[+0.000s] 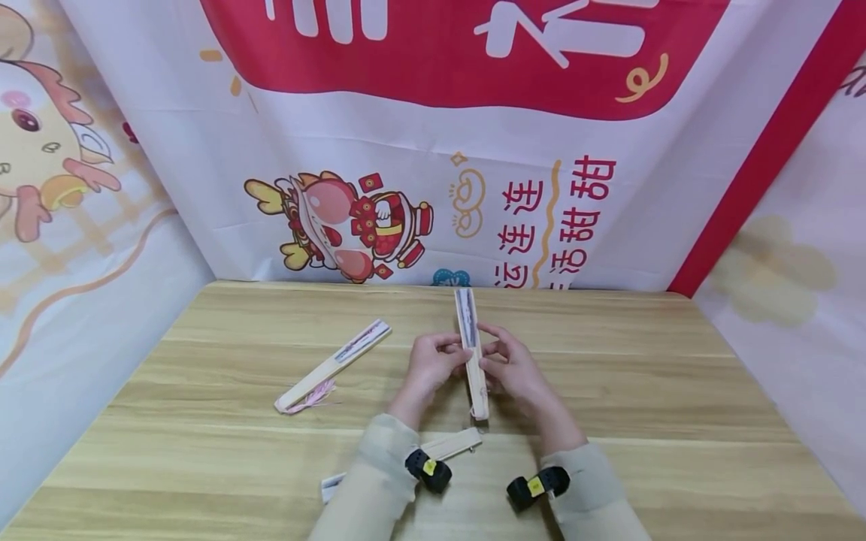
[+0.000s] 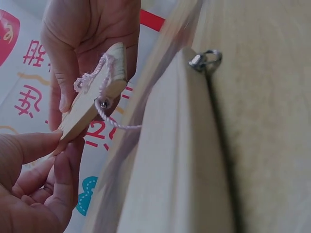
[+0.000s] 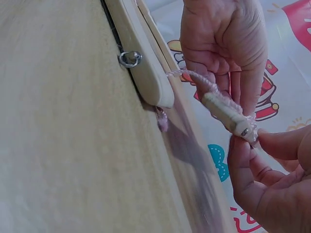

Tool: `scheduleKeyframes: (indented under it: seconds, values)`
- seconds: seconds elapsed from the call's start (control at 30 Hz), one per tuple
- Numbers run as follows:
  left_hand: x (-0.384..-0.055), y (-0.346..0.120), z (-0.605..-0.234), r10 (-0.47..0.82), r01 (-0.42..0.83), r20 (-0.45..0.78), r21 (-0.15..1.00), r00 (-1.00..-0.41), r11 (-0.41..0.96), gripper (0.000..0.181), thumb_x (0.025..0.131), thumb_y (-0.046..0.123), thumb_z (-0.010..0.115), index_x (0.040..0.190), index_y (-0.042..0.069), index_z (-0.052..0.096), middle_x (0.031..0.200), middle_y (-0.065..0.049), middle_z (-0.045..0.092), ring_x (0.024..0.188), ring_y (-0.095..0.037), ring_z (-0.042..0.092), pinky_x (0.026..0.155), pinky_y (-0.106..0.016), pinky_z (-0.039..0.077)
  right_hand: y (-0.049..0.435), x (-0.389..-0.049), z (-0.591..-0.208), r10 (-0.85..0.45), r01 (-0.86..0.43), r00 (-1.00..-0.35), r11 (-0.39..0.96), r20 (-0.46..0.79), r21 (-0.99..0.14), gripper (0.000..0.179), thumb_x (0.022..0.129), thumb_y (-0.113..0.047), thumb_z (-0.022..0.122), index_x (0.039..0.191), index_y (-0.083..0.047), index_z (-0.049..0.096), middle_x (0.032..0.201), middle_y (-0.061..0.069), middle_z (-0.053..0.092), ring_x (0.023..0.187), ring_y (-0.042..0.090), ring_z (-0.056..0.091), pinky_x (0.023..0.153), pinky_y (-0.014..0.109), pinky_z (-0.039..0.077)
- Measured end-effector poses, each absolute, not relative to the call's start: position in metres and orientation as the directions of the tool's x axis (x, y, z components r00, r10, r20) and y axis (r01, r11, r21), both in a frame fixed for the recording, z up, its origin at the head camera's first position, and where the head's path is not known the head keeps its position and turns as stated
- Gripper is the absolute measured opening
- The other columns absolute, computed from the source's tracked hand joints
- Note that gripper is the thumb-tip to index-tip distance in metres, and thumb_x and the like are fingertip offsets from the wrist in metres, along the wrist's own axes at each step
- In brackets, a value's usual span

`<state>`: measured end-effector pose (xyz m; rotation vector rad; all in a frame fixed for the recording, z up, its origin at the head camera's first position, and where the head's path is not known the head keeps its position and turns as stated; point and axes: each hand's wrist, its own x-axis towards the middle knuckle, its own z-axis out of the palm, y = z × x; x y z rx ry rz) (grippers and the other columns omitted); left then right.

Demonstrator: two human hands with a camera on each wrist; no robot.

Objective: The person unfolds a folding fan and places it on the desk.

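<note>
A folded fan (image 1: 476, 383) with pale wooden ribs and a printed strip stands between my two hands over the table, its length pointing away from me. My left hand (image 1: 431, 364) pinches its left side between thumb and fingers. From the right, the thumb and fingers of my right hand (image 1: 516, 370) grip the same fan. A twisted pink cord (image 2: 105, 80) loops through the metal rivet at the fan's near end, seen in the left wrist view. Close below lies another folded fan (image 1: 463, 443), partly hidden by my left forearm, with a metal ring (image 3: 130, 59) at its end.
A third folded fan (image 1: 331, 366) lies slanted on the wooden table (image 1: 609, 406) to the left, its pink tassel (image 1: 316, 394) spread beside it. A printed cloth backdrop (image 1: 379, 124) rises behind the table's far edge, with more printed cloth at both sides.
</note>
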<state>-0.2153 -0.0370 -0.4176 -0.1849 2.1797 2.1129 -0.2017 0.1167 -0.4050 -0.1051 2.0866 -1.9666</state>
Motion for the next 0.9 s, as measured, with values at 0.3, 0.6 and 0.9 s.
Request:
scheduleKeyframes:
  seconds: [0.3,0.6,0.9]
  values:
    - [-0.2145,-0.0346,-0.4163,-0.042,-0.101,-0.100,0.995,-0.994,0.015,0.033,0.082,-0.004,0.072,0.114,-0.007,0.069,0.078,-0.001,0.061,0.062,-0.007,0.056,0.059,-0.023,0.054,0.1162,-0.2031,-0.4064,-0.216,0.121,-0.968,0.038,-0.127,-0.992,0.065,0.095,0.012,0.047,0.152,-0.020,0.039,0.118,0.013,0.051,0.081,0.013,0.061,0.064,0.025,0.053]
    - [-0.2148,-0.0327,-0.4170,-0.042,-0.117,-0.117,0.993,-0.992,0.004,0.032,0.082,-0.005,0.073,0.114,-0.006,0.069,0.078,-0.002,0.062,0.064,-0.009,0.058,0.063,-0.027,0.057,0.1174,-0.2045,-0.4080,-0.204,0.132,-0.970,0.022,-0.134,-0.991,0.065,0.095,0.012,0.046,0.152,-0.016,0.038,0.117,0.015,0.053,0.080,0.012,0.062,0.065,0.024,0.051]
    - [-0.2141,-0.0322,-0.4189,-0.035,-0.166,-0.168,0.985,-0.985,-0.037,0.031,0.084,-0.002,0.073,0.115,-0.002,0.070,0.083,-0.005,0.068,0.070,-0.013,0.065,0.071,-0.029,0.060,0.1215,-0.2082,-0.4155,-0.238,0.144,-0.962,-0.036,-0.132,-0.989,0.064,0.096,0.010,0.045,0.154,-0.012,0.032,0.104,0.002,0.056,0.076,0.010,0.059,0.061,0.020,0.043]
